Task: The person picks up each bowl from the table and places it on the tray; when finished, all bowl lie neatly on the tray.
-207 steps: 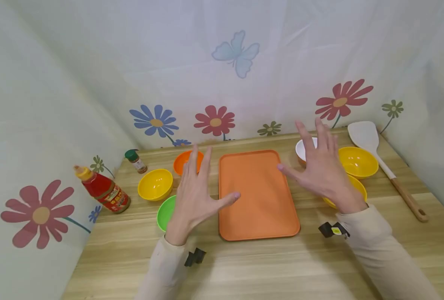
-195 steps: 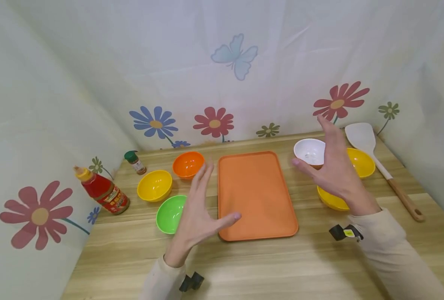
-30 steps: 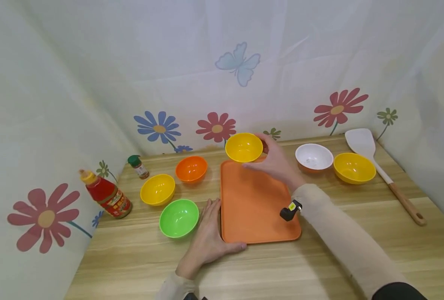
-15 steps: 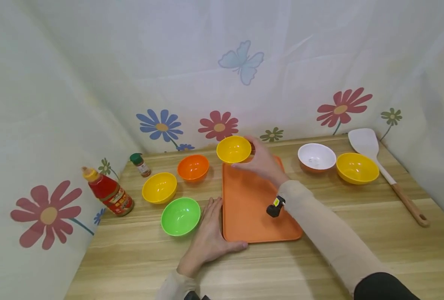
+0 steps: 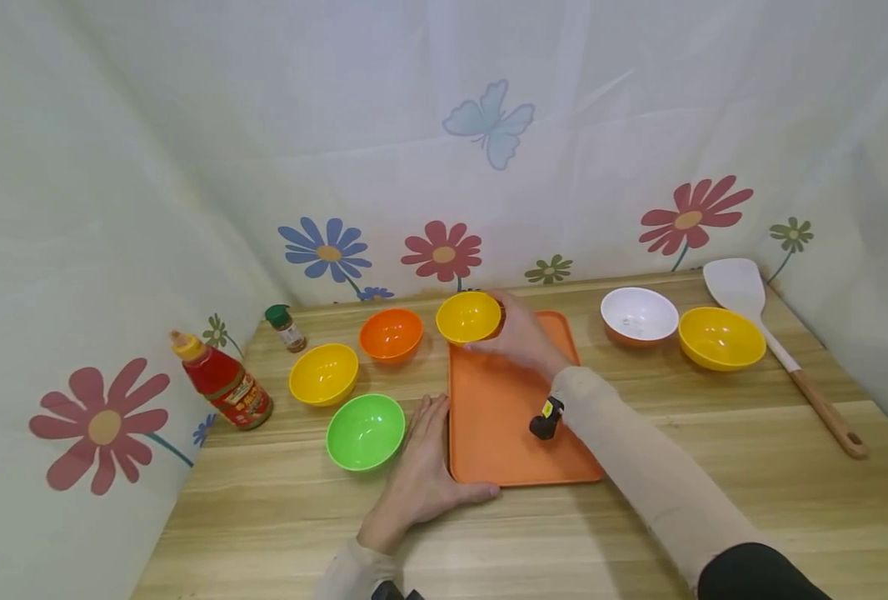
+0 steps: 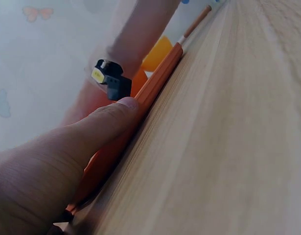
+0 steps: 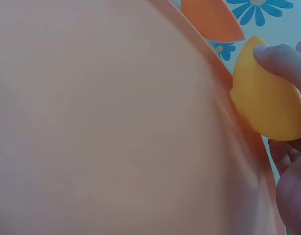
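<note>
At the far left corner of the orange tray, my right hand grips a yellow bowl by its right side. In the right wrist view the thumb lies on the outer wall of that yellow bowl, with other fingers below, and the bowl's base is close over the tray's edge. My left hand rests at the tray's near left corner, fingers along the left side and thumb along the front edge. A green bowl stands just left of that hand.
An orange bowl and another yellow bowl stand left of the tray, with a sauce bottle and spice jar beyond. To the right are a white-lined bowl, a third yellow bowl and a spatula.
Both hands were raised and spread earlier. The yellow bowl taken from the right side has moved left, then down onto the tray's far left corner. Lately the left hand stays put.
</note>
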